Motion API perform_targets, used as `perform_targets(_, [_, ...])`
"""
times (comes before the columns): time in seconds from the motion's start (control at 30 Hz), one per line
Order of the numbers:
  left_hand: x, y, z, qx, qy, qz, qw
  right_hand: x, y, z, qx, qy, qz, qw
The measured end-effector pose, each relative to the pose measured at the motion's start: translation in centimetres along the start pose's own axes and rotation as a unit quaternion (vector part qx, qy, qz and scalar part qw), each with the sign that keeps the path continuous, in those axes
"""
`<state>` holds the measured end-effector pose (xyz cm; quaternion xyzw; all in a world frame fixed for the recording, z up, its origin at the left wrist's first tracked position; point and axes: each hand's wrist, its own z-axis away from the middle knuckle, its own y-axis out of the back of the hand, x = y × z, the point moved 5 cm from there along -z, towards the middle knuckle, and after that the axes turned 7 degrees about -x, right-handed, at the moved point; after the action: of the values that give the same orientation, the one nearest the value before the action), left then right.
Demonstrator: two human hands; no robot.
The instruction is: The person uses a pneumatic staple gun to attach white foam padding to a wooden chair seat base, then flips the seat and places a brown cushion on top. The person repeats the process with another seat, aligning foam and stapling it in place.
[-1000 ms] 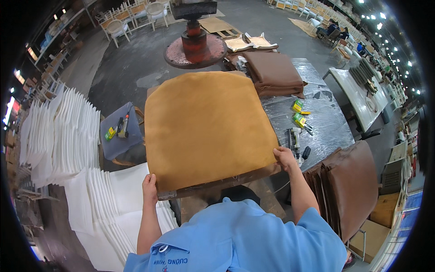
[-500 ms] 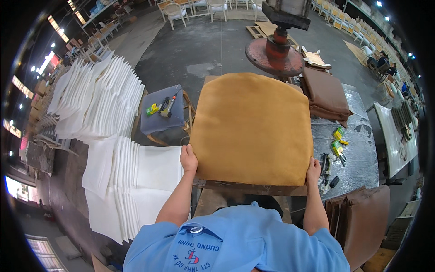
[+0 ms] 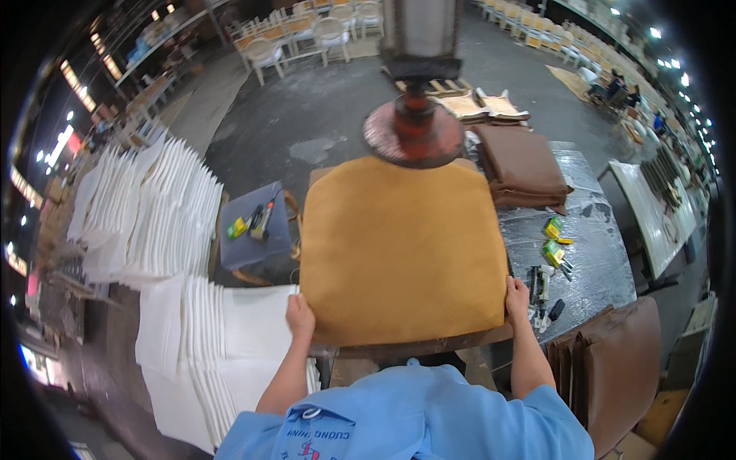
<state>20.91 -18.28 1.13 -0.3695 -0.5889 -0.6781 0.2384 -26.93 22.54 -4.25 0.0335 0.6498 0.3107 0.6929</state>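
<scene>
A tan, rounded seat pad (image 3: 402, 253) lies flat in front of me, with a dark brown edge showing under its near side. My left hand (image 3: 300, 316) is closed on its near left side, the thumb up. Against its near right edge, my right hand (image 3: 517, 297) is closed in the same way. The fingertips of both hands are hidden under the pad. A round red-and-black press plate (image 3: 414, 138) hangs from a shaft and covers part of the pad's far edge in this view; whether the two touch, I cannot tell.
White foam sheets (image 3: 146, 207) stand stacked at left, beside a blue-grey chair seat (image 3: 249, 238) bearing a tool. At right, a film-covered table (image 3: 594, 261) holds folded brown covers (image 3: 521, 165), small boxes (image 3: 553, 250) and a staple gun (image 3: 542, 284). Brown pads (image 3: 621, 376) lean nearer.
My view has shifted, so the pad, hands and press plate appear further left, and the pad lower. The plate overlaps the pad's far edge more. Both hands keep their hold.
</scene>
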Motion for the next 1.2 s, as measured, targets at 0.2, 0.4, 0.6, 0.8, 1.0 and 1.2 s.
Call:
perform_targets(0.2, [6.8, -1.4, -8.3, -0.055, 0.024, -0.090, 0.994, -6.0, -0.5, -9.7, -0.051, -0.011, 0.075, 0.996])
perform_targets(0.4, [8.5, -3.4, -10.1, 0.008, 0.030, -0.115, 0.993, -8.4, -6.9, -11.6, -0.036, -0.021, 0.135, 0.990])
perform_targets(0.6, [9.6, -3.7, -10.1, -0.071, 0.041, 0.155, 0.985, -8.5, -6.5, -13.0, -0.059, -0.019, 0.132, 0.989])
perform_targets(0.8, [9.1, -3.2, -9.6, -0.070, 0.073, 0.167, 0.981, -7.9, -7.5, -13.9, -0.095, -0.045, 0.129, 0.986])
perform_targets(1.0, [11.5, -3.6, -16.2, -0.113, 0.073, 0.040, 0.990, -11.8, -9.5, -22.7, -0.144, -0.010, 0.131, 0.981])
perform_targets(1.2, [19.3, -9.9, -27.8, -0.191, 0.011, -0.079, 0.978, -16.3, -13.6, -32.9, -0.118, -0.123, 0.002, 0.985])
